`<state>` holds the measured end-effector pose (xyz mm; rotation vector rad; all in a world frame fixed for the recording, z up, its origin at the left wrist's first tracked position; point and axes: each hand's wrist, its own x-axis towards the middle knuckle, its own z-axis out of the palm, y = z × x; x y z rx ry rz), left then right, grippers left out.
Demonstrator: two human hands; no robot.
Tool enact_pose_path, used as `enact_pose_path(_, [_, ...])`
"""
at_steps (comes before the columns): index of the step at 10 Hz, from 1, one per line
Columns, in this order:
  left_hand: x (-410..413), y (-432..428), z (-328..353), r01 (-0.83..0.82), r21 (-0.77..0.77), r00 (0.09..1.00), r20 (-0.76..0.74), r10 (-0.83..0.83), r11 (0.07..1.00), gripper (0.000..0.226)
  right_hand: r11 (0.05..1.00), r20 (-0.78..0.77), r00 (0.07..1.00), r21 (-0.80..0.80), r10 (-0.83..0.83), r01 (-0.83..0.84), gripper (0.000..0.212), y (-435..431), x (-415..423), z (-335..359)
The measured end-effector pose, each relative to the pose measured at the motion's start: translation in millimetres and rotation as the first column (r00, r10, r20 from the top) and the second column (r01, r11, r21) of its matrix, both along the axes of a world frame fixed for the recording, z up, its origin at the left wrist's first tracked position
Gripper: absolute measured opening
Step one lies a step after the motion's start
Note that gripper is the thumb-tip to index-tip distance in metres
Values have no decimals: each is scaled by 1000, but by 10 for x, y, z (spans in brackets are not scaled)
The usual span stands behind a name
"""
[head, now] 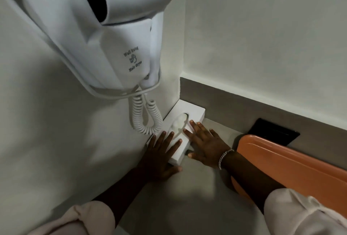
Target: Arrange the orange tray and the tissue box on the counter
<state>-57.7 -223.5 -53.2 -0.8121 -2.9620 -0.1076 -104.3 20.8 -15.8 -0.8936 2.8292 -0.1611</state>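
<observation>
A white tissue box (pixel 191 111) lies flat on the grey counter (pixel 197 197), pushed into the corner against the left wall. My left hand (pixel 159 156) rests flat on its near end, fingers spread over the top. My right hand (pixel 204 143) lies flat against the box's right side, fingertips touching its edge, a silver bracelet on the wrist. The orange tray (pixel 293 161) lies on the counter to the right, partly behind my right forearm and cut off by the frame's edge.
A white wall-mounted hair dryer (pixel 105 33) hangs on the left wall, its coiled cord (pixel 144 118) dangling just above the tissue box. A black flat object (pixel 276 131) sits behind the tray against the grey backsplash.
</observation>
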Motion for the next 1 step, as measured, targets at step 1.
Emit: enact_pose_path(1, [68,170,200,-37,139,999,40,31,990,88,944,-84,987,-312,-138,105,78,25,509,356])
